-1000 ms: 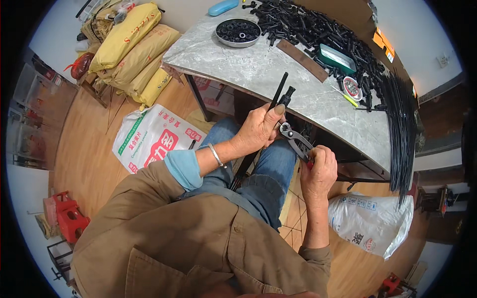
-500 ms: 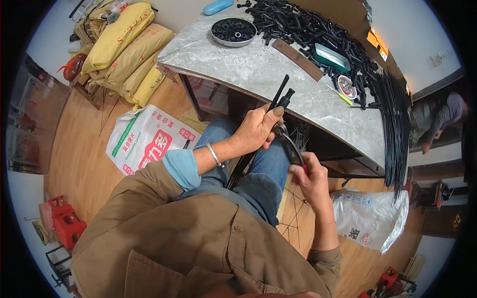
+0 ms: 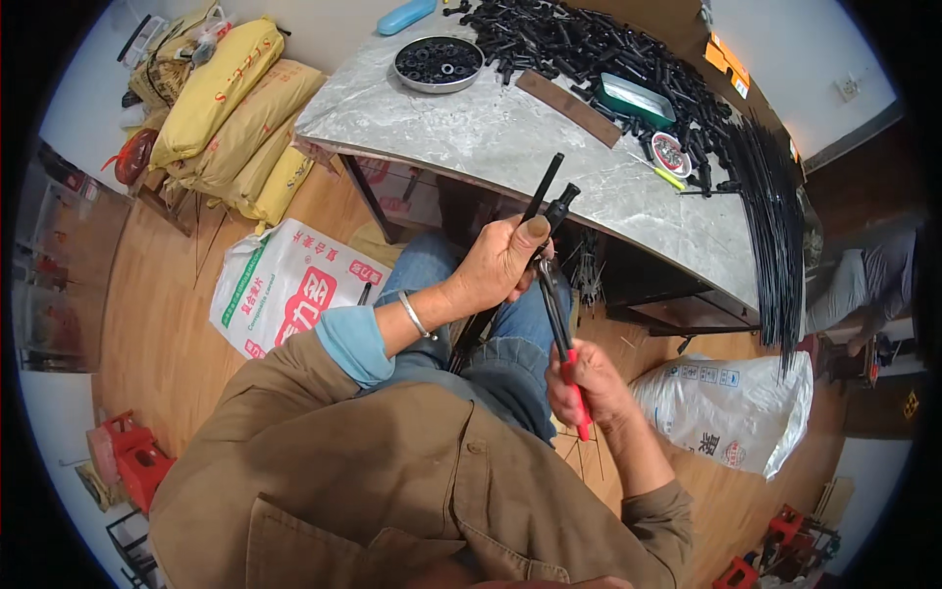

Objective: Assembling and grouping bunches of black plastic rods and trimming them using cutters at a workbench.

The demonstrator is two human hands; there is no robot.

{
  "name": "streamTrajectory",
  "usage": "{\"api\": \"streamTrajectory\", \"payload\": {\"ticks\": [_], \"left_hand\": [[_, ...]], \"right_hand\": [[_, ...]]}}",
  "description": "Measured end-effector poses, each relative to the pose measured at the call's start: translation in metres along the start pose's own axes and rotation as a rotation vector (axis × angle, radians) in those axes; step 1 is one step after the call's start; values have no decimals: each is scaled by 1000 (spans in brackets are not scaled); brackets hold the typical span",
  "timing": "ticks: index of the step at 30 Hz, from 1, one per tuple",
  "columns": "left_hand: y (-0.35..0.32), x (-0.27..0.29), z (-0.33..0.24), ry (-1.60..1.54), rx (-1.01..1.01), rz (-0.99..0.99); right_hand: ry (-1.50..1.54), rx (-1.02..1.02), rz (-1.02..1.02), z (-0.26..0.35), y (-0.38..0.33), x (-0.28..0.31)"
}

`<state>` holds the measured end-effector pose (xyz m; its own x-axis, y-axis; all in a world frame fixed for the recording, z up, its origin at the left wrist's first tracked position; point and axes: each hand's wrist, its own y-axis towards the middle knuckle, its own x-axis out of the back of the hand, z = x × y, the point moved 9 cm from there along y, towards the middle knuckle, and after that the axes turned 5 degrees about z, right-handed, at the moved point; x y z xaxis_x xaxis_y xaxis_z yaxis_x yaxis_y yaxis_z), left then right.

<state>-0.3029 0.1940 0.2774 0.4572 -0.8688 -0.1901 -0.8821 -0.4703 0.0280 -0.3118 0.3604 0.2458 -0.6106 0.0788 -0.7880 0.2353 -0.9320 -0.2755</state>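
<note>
1. A black rod is held clenched in the left hand, just below the near edge of the bench.
2. Red-handled pliers are grasped in the right hand, with their head touching the rod's lower end.
3. Black parts are piled along the bench's far edge.

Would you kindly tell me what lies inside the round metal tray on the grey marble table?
The round metal tray holds many small black ring-shaped parts. Its bottom beneath them is mostly covered. It sits on the grey marble table.
</note>
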Motion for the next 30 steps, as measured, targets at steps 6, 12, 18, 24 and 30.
{"api": "streamTrajectory", "payload": {"ticks": [6,12,18,24,30], "left_hand": [[-3,3,-6,-18,-55,-45],[-6,0,-1,8,1,12],[-5,-1,-7,31,-37,-11],[-6,-2,-9,21,1,25],[-7,-8,-9,22,10,52]], "right_hand": [[-1222,242,-310,57,-4,5],[-202,42,-109,-1,-5,7],[-879,-59,-169,32,-3,-2],[-1125,39,-451,39,-9,3],[-459,-48,-207,27,-8,-10]]}}
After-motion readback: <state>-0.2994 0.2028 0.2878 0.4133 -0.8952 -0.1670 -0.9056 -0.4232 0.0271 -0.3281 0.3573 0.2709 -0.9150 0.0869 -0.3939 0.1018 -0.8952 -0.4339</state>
